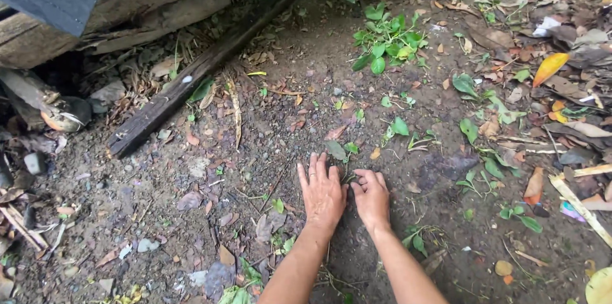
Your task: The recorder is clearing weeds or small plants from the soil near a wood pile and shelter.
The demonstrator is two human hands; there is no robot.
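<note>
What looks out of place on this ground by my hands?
Bits of litter: a white scrap among the leaves at upper right and a pinkish scrap at right. Both hands rest on bare soil.

Soft, even daylight without hard shadows, dimmer toward the upper left; sharp centre, slight wide-angle stretching at the edges.

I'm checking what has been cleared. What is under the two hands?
Bare dark soil shows around the left hand and right hand; whatever lies beneath the palms is covered.

Single head view, looking steeply down, close over hands [344,195] on soil [268,125]; no second view.
</note>
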